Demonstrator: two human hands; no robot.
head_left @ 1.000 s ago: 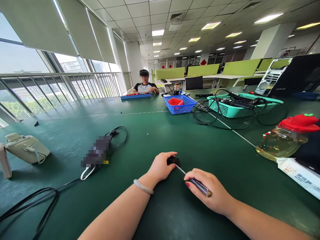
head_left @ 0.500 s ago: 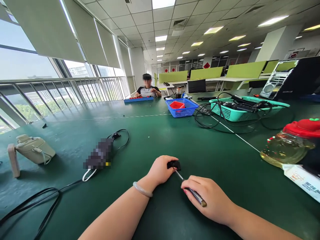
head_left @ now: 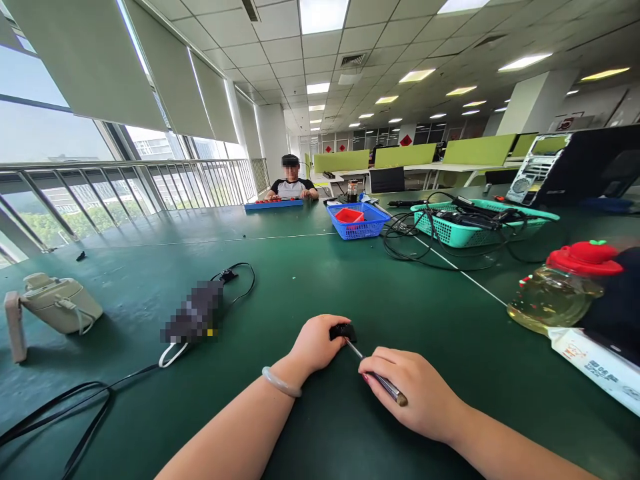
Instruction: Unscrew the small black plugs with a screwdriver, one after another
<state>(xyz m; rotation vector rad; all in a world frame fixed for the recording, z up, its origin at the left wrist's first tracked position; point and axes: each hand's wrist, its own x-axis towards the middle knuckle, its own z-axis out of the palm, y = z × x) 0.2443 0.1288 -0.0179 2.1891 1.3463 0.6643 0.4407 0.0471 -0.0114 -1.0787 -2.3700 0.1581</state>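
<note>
My left hand (head_left: 319, 345), with a pale bangle (head_left: 281, 382) at its wrist, is closed around a small black block-like part (head_left: 343, 331) on the green table (head_left: 280, 293). The part is partly hidden by my fingers, so its kind is unclear. In my right hand (head_left: 407, 387) is a screwdriver (head_left: 385, 385) with a thin metal shaft, gripped between thumb and fingers. Its shaft slants up to the left, and its tip meets the near side of the black part or sits right beside it; contact cannot be made out.
Left of my hands are a blurred-out dark device (head_left: 195, 313) with cords and a beige bottle (head_left: 63, 303). A blue basket (head_left: 357, 230), a teal basket (head_left: 460, 237) of cables, and a red-lidded jug (head_left: 555, 293) stand to the right. Across the table sits another person (head_left: 291, 183).
The view has tilted up slightly and shifted, moving the surroundings a little left. Both hands keep their hold. The person across has lowered a hand toward the blue tray.
</note>
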